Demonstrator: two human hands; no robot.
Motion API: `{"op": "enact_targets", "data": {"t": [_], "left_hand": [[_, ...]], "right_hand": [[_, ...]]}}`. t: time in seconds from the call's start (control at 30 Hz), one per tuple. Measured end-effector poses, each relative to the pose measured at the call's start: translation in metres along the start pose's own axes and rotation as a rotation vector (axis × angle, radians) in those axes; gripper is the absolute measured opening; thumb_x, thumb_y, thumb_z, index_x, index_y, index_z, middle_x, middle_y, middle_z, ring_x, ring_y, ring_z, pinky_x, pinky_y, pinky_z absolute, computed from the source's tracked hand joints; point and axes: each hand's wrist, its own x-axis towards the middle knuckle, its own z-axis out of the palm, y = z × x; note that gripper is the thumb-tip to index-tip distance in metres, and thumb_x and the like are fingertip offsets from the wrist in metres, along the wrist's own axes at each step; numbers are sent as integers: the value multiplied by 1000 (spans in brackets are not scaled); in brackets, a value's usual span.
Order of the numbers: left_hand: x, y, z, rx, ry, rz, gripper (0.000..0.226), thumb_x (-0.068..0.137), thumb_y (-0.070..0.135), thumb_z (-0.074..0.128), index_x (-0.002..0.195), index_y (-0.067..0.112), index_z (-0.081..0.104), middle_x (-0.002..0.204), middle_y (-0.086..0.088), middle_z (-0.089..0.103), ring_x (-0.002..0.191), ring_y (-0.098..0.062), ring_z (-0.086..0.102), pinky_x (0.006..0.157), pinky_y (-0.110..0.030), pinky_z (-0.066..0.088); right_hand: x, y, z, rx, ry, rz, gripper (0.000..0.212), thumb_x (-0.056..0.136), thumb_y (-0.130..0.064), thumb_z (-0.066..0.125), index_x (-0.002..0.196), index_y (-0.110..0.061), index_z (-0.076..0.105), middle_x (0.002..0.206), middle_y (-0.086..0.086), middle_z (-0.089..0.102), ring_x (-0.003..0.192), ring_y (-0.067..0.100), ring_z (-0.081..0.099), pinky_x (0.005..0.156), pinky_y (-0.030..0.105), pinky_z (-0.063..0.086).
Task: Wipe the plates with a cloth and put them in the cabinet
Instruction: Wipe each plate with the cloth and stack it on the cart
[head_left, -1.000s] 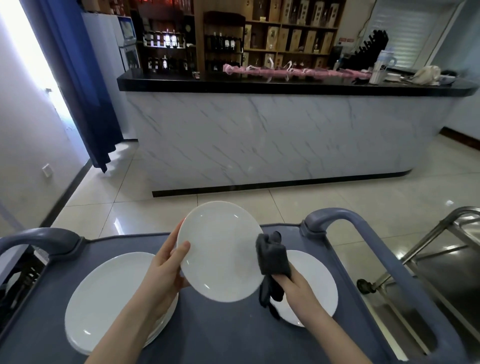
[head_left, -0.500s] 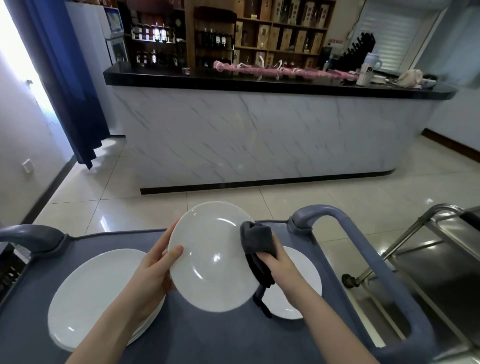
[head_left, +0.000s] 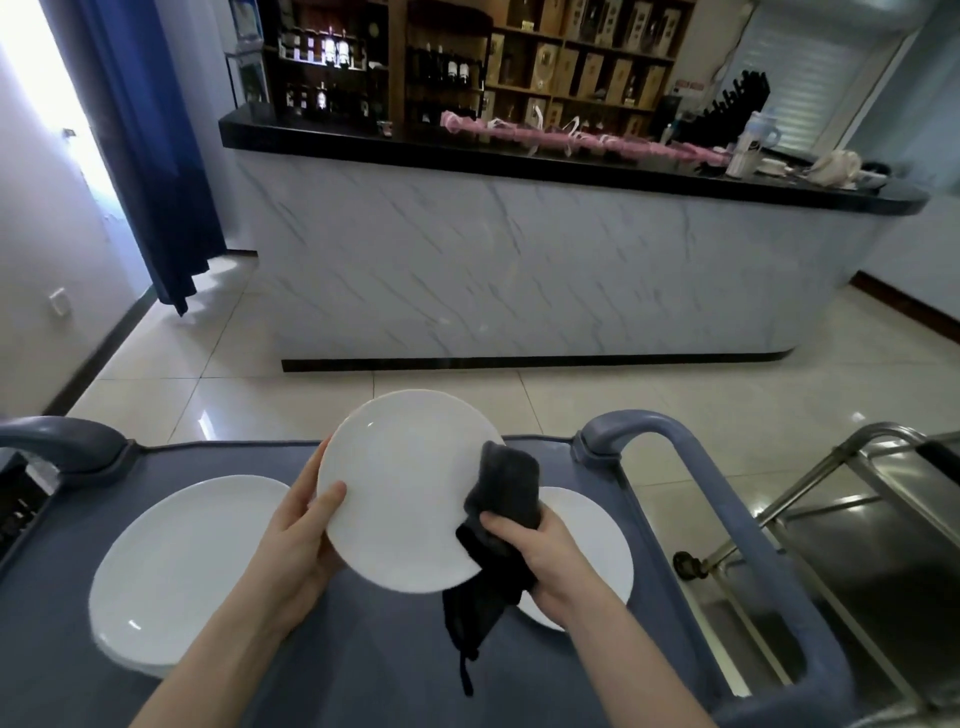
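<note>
Left hand (head_left: 296, 540) gripping round glossy plate (head_left: 405, 493), right hand (head_left: 540, 551) clutching soft dark cloth (head_left: 501, 499)

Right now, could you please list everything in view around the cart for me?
cart: one, blue-grey, under the plates
held plate: one, white, tilted above the cart
cloth: one, dark grey, against the held plate's right edge
plate stack: count unclear, white, cart's left
right plate: one visible, white, cart's right, partly behind the cloth
metal trolley: one, steel, right of the cart
bar counter: one, pale marble with black top, across the floor
curtain: one, blue, far left
shelves: several, wooden, behind the counter, holding bottles and boxes
left hand: grips the held plate's left rim
right hand: grips the cloth
</note>
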Motion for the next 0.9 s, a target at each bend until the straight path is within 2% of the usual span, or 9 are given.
{"op": "enact_targets", "data": {"t": [0.13,0.27,0.37,0.43,0.5,0.53,0.67,0.8,0.9], "left_hand": [[5,-4,3,39,59,16,47,104,18,50,136,53,55,128,7,69,108,-20,70,66,-34,60],[4,2,0,173,13,9,48,104,19,51,130,59,56,117,3,74,97,-20,73,67,-36,60],[1,9,-1,322,-89,-51,46,100,29,60,131,62,53,116,1,74,99,-23,73,71,-42,58],[1,14,2,428,-191,-86,46,95,34,62,132,60,54,118,5,73,101,-20,72,72,-35,58],[2,16,9,490,-302,-92,43,101,25,59,134,53,57,125,6,71,109,-15,70,77,-26,57],[2,16,12,494,-326,-87,43,103,19,56,134,50,58,128,6,70,114,-16,68,82,-25,57],[-4,12,12,443,-263,-80,42,104,20,54,133,49,59,130,4,69,117,-19,68,82,-28,57],[-11,5,-2,383,-197,-81,43,105,16,51,138,44,57,133,2,68,119,-20,66,85,-28,56],[-13,5,-11,283,-57,-68,44,106,17,48,133,50,58,122,2,73,100,-17,73,68,-27,56]], "right_hand": [[1,24,13,92,20,111,31,84,2,69,114,2,62,105,24,72,94,35,70,88,45,57],[16,8,5,-12,124,21,33,78,4,74,110,0,65,98,18,74,91,33,71,78,38,58],[27,-20,-9,-307,88,-150,40,74,-4,81,109,-13,66,100,4,75,92,20,71,72,26,57],[33,-40,-12,-642,-7,-261,44,71,-14,85,109,-23,65,101,-7,73,93,8,68,77,24,55],[40,-53,-6,-941,-124,-334,46,67,-21,86,106,-32,63,100,-14,70,94,2,64,81,23,53],[43,-55,-2,-997,-167,-349,46,66,-23,86,104,-34,64,99,-13,71,95,4,64,83,24,52],[48,-51,2,-871,-171,-326,39,65,-25,85,99,-38,69,91,-12,74,89,3,67,76,23,55],[43,-31,-6,-605,-131,-200,36,68,-14,86,98,-26,71,87,-10,76,79,4,71,64,17,54],[33,0,-9,-372,-48,-110,37,71,-2,82,103,-14,69,92,2,77,87,19,73,71,27,57]]}}
